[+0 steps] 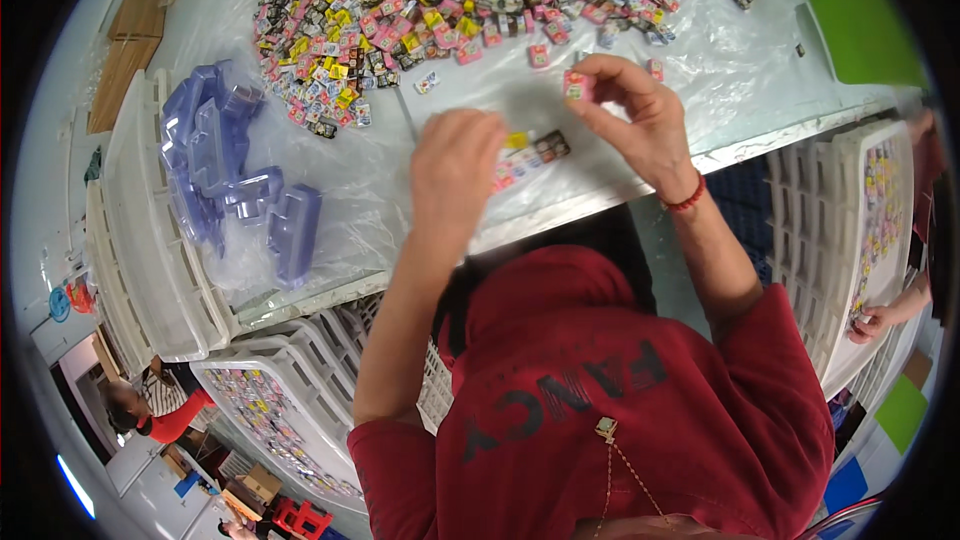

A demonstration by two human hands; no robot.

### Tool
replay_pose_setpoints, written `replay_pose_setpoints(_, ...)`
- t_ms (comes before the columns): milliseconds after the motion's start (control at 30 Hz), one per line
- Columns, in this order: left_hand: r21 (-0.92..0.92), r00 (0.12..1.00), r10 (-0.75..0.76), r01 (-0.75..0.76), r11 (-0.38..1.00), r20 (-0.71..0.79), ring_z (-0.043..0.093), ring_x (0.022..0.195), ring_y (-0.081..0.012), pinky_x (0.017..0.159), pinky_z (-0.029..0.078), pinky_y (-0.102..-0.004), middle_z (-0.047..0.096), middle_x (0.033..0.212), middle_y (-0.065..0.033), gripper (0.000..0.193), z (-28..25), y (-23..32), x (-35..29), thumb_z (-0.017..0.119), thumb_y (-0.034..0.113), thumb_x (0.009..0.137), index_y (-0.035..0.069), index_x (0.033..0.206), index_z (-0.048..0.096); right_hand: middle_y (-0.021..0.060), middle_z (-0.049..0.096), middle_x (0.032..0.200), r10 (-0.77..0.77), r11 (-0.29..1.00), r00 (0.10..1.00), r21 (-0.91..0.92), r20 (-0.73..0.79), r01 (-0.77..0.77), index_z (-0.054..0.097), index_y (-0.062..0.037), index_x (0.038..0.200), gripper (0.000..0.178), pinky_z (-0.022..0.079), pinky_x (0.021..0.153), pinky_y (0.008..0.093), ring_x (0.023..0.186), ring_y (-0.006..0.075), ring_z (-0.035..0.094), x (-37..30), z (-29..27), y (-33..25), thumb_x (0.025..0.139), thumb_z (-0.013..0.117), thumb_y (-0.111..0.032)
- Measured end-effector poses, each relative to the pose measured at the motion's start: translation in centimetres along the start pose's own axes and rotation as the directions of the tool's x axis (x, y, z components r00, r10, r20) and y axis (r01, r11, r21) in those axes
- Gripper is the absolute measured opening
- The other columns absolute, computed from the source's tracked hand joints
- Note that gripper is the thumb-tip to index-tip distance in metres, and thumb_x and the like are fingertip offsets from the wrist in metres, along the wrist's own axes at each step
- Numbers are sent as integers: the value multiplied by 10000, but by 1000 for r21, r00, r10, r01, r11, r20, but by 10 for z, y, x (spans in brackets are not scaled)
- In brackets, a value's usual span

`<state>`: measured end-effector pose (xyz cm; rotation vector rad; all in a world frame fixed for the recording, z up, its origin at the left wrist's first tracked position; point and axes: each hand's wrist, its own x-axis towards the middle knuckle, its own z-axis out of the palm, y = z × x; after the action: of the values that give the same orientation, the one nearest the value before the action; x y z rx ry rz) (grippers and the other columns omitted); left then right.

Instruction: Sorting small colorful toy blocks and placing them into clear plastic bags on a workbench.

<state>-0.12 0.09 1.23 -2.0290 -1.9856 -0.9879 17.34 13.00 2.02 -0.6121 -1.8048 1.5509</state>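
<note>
Pinching a small pink box [578,87] between thumb and fingertips, your right hand [645,120] holds it above the table, its fingers bent and nearly together. Your left hand [455,172] is blurred; its fingers look curled, but I can't tell whether they grip anything. Just beside it, partly hidden, a short row of small boxes [549,147] lies near the table's front edge. Beyond your hands spreads a big mixed heap of boxes [400,15]. Purple plastic trays [212,145] sit to your left, and a green board [850,15] lies far right.
</note>
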Motion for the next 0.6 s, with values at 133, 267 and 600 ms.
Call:
replay_pose_setpoints(133, -102, 983, -168, 174, 979, 70, 569, 849, -281, 744, 488, -363, 596, 882, -94, 189, 18, 20, -13, 709, 47, 715, 9, 890, 650, -1, 628, 929, -1, 996, 1000, -88, -2, 1, 625, -10, 1081, 290, 463, 776, 222, 830, 71, 561, -5, 0, 12, 804, 708, 13)
replay_pose_setpoints(267, -127, 990, -105, 117, 985, 96, 572, 831, -282, 724, 485, -375, 585, 884, -102, 184, 25, 6, -19, 681, 17, 715, 3, 896, 647, 25, 631, 919, 12, 964, 997, -265, 79, 9, 622, -8, 1064, 283, 453, 769, 227, 819, 90, 567, -6, 8, 8, 796, 714, -21)
replay_pose_setpoints(600, -78, 983, -150, 158, 984, 102, 584, 865, -300, 750, 476, -391, 606, 915, -101, 210, 29, 9, -22, 704, 38, 739, 16, 941, 649, 47, 629, 925, 102, 968, 992, -238, 73, -82, 624, -5, 1070, 250, 482, 750, 247, 838, 105, 589, -8, 14, 28, 825, 664, 21)
